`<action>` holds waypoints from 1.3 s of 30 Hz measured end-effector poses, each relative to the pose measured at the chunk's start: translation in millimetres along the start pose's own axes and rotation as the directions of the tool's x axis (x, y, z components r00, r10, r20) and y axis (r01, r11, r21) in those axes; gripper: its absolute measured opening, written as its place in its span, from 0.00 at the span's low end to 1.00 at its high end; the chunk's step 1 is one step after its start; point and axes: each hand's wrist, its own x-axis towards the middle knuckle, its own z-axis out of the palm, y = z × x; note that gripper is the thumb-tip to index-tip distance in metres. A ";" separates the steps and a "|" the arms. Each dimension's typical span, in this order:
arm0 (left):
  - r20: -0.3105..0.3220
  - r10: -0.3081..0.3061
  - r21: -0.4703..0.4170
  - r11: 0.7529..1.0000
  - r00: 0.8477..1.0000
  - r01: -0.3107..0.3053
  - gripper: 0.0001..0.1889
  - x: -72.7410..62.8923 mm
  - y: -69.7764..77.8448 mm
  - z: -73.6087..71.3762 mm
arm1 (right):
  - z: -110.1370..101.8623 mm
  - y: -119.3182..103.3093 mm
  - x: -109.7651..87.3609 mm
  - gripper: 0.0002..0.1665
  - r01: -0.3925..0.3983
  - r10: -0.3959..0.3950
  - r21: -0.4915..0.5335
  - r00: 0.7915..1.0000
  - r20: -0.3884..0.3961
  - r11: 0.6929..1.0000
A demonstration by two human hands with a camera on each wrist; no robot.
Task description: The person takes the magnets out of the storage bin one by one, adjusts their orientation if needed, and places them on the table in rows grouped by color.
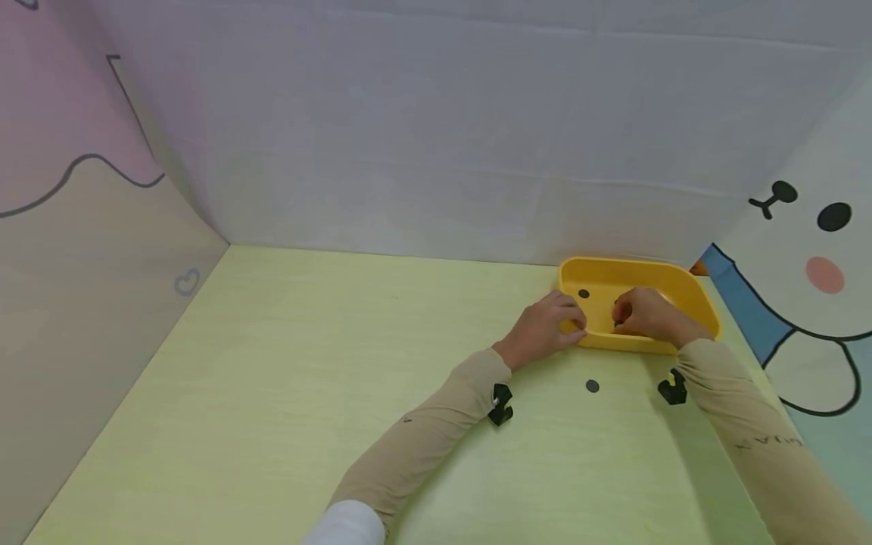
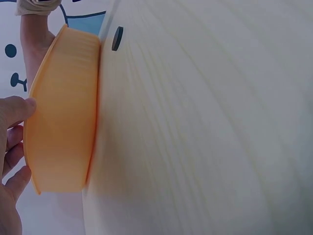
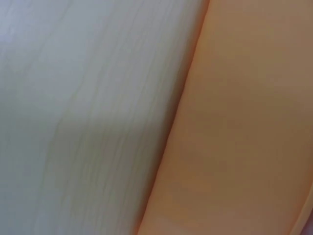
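Right fingers: my right hand [image 1: 652, 312] reaches inside the tray, thumb and fingertips curled in a pinch on a small dark disc [image 1: 618, 324]; how firmly, I cannot tell.
Left fingers: my left hand [image 1: 543, 327] grips the near left corner of the yellow tray [image 1: 623, 344], fingers bent at its rim.
Handling the disc: it looks thin, so I would take it by the edge with the tips alone and avoid scraping it along the tray floor.
Bracing: a steady left grip should stop the tray sliding; pulling too hard could tilt that corner.
Tray: flat on the table [image 1: 327, 378], toward its far right, near the pale drape [image 1: 409, 136] behind.
Disc inside: another disc [image 1: 583, 294] lies on the tray floor, left of my pinch.
Disc outside: one more disc [image 1: 593, 386] lies on the table, on my side of the tray.
Head view: only here do I see into the tray and at the pinch.
Left wrist view: adds the tray's outer wall and the outside disc's thickness.
Right wrist view: just tabletop and tray wall close up; the pinch is hidden.
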 end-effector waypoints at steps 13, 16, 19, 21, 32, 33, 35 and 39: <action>-0.008 0.011 -0.003 1.000 1.000 -0.011 0.05 -0.8 0.8 -1.6 | 2.5 -1.9 1.2 0.10 0.046 -0.047 -0.028 0.998 -0.030 0.999; -0.010 0.012 -0.009 1.000 1.000 -0.012 0.05 -0.7 0.1 -1.3 | 2.6 -3.0 2.0 0.10 0.036 -0.037 -0.045 0.999 -0.025 0.998; -0.006 0.017 0.004 1.000 1.000 -0.017 0.05 0.5 -0.8 -0.2 | 2.4 -4.1 2.2 0.11 0.048 -0.050 -0.070 0.998 -0.025 0.996; -0.001 0.019 0.016 1.000 1.000 -0.019 0.06 1.1 -1.4 0.8 | 2.4 -4.4 2.5 0.11 0.056 -0.059 -0.087 0.998 -0.030 0.995; 0.004 0.015 0.032 0.999 1.000 -0.015 0.06 1.4 -0.3 0.3 | 0.7 -7.4 2.5 0.09 0.071 -0.072 -0.075 0.997 -0.005 0.995; 0.004 0.016 0.032 0.999 1.000 -0.016 0.06 1.6 -0.3 0.3 | 0.6 -7.9 2.6 0.09 0.070 -0.070 -0.077 0.998 -0.001 0.995; 0.002 0.021 0.029 0.999 1.000 -0.021 0.06 1.6 -0.3 0.6 | 0.4 -8.6 3.1 0.09 0.069 -0.068 -0.085 0.998 0.007 0.994; -0.006 0.022 0.025 0.999 1.000 -0.022 0.05 1.3 -0.6 0.1 | 0.5 -8.7 4.6 0.08 0.069 -0.067 -0.101 0.998 0.016 0.992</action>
